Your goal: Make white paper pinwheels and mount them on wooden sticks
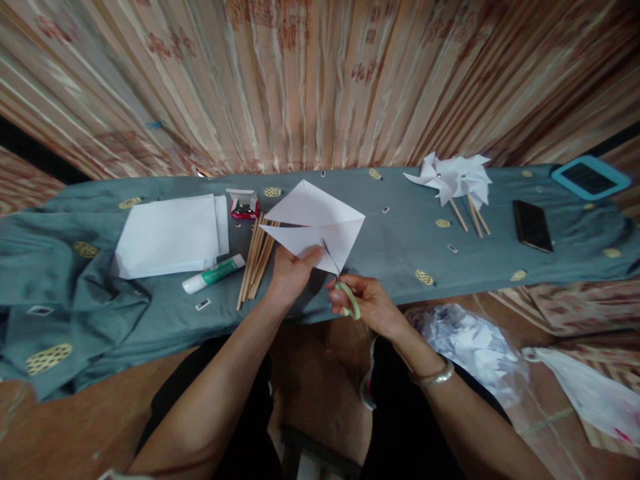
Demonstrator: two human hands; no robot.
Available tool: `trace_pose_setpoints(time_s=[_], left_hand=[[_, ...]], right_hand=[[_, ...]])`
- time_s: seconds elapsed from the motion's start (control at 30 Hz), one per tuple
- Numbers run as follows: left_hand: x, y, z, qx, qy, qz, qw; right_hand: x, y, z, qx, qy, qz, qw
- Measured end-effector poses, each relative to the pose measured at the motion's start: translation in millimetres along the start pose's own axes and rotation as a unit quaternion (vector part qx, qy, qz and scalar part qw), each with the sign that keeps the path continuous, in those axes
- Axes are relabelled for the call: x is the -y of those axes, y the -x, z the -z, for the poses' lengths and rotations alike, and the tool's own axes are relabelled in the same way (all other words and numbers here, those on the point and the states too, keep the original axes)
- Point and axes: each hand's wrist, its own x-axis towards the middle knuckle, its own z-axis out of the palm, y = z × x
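Note:
My left hand (294, 272) grips the near edge of a white square of paper (320, 210), thumb on top. A slit runs into the sheet from its left corner. In my right hand (365, 300) are scissors (349, 300) with pale green handles, their blades at the paper's near corner, one lying over the sheet. Just left of the paper lies a bundle of thin wooden sticks (257, 260). Beside the sticks are a small red and white box (243, 205) of metal pins or tacks and a green and white glue tube (213, 274).
A stack of white paper (167, 237) lies at the left on the grey-green tablecloth (390, 247). Right of centre are paper pinwheels (463, 177) on sticks, a dark phone (533, 225) and a blue-framed object (590, 177). A plastic bag of paper scraps (475, 350) sits on the floor.

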Motion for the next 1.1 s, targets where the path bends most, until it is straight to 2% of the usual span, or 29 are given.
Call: trace_pose_setpoints(time_s=[0.27,0.5,0.8,1.1], left_hand=[[-2.2,4.9,-2.9,0.013,-0.002,0.006,1.000],[-0.3,3.8,-1.4,0.003,-0.001,0.004,1.000],[-2.4,6.5,-4.2,0.004,0.083,0.037,0.996],[-1.9,8.2,-4.4,0.011,0.094,0.058,0.994]], right_hand=[[0.9,1.2,1.4,-0.006,0.005,0.005,1.000],[-0.1,-1.0,0.3,-0.016,-0.009,-0.007,1.000],[0.9,-1.1,-1.1,-0.029,-0.032,-0.012,0.999],[1.9,-0.4,-1.1,-0.035,-0.026,-0.006,0.999]])
